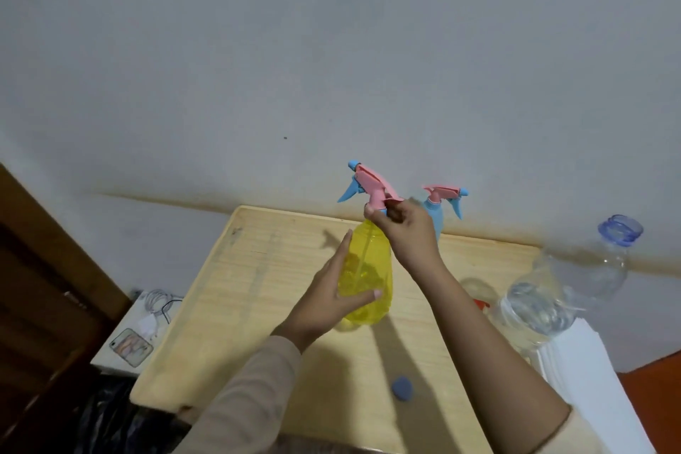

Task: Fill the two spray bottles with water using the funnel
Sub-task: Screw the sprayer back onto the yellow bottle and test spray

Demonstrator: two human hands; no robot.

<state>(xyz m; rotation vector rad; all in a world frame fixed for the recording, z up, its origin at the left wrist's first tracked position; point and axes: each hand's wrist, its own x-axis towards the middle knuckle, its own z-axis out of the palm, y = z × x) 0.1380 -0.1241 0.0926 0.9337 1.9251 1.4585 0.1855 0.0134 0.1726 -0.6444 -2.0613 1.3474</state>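
Blue cap (401, 386) off on the bench (258, 269), left hand (331, 300) cupping the yellow spray bottle (368, 276), right hand (409, 232) pinching its sprayer head (370, 188), so looks like filling's barely started, blue one (438, 212) untouched.

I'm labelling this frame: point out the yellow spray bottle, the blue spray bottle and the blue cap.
yellow spray bottle (368, 269): head view, body.
blue spray bottle (435, 212): head view, shoulder.
blue cap (402, 386): head view, top.
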